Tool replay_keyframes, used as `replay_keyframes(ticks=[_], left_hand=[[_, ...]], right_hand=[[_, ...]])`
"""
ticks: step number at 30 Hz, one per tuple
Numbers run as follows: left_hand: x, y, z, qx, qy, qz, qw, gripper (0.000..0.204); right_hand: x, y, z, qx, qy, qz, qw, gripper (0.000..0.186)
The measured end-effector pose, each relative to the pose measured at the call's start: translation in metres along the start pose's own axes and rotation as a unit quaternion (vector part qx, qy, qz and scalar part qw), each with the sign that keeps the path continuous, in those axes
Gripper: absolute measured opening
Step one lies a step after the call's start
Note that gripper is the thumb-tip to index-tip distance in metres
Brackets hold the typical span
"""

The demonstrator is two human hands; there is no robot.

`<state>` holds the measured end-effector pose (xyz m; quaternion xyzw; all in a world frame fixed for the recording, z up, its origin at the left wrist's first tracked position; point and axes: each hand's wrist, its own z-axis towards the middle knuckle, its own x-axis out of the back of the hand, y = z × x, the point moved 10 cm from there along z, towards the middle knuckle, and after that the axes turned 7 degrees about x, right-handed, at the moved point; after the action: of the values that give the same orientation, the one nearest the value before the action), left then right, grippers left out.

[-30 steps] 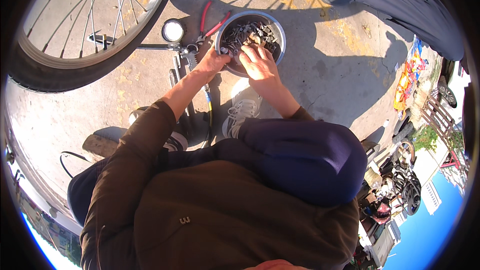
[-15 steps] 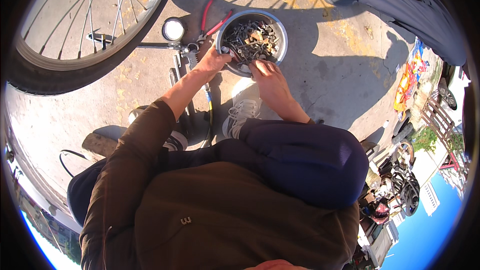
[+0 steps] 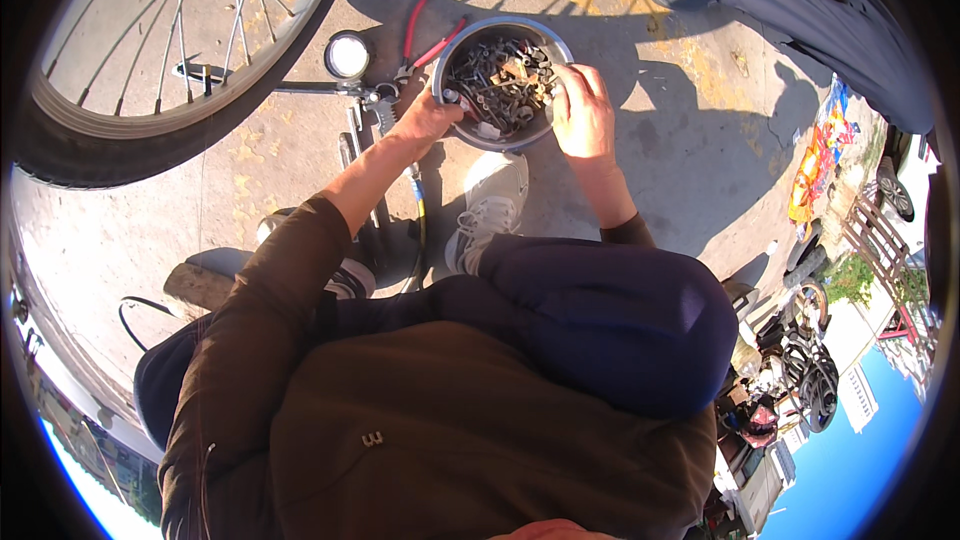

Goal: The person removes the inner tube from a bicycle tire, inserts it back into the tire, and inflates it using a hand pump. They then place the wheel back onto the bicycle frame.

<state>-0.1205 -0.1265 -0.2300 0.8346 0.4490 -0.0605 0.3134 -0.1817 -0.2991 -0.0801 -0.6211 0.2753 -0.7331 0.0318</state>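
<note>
A round metal bowl (image 3: 547, 35) is on the concrete in front of me. It holds a heap of small metal hardware (image 3: 495, 80), bolts and the like, with a few tan bits among it. My left hand (image 3: 428, 122) is closed on the bowl's left rim, its thumb over the edge. At the right rim is my right hand (image 3: 588, 118), fingers bent over the edge and tips just inside; the contact there is partly hidden. Red-handled pliers (image 3: 415, 37) lie against the bowl's far left side.
A bicycle wheel (image 3: 130, 145) fills the far left. Beside it lies a floor pump (image 3: 352, 120) with a round gauge (image 3: 347, 57) and hose. My shoe (image 3: 490, 205) is just below the bowl. Another person's leg (image 3: 800, 35) extends in from the far right. A wooden block (image 3: 195, 287) sits at left.
My right hand has moved from the bowl's near edge to its right rim, turning more upright. The bowl has shifted very slightly, while my left hand stays on its left rim.
</note>
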Motion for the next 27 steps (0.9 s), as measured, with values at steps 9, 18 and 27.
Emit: replay_keyframes(ticks=[9, 18, 27], left_hand=[[0.008, 0.007, 0.004, -0.042, 0.025, 0.006, 0.999, 0.033], [0.001, 0.006, 0.006, 0.014, -0.010, -0.020, 1.000, 0.060], [-0.010, 0.022, 0.007, -0.074, 0.023, 0.149, 0.986, 0.070]], right_hand=[[-0.019, 0.039, 0.023, -0.062, 0.011, -0.001, 0.998, 0.026], [-0.062, 0.103, -0.064, -0.335, -0.389, 0.228, 0.827, 0.027], [-0.108, 0.094, -0.102, -0.426, -0.143, 0.496, 0.743, 0.031]])
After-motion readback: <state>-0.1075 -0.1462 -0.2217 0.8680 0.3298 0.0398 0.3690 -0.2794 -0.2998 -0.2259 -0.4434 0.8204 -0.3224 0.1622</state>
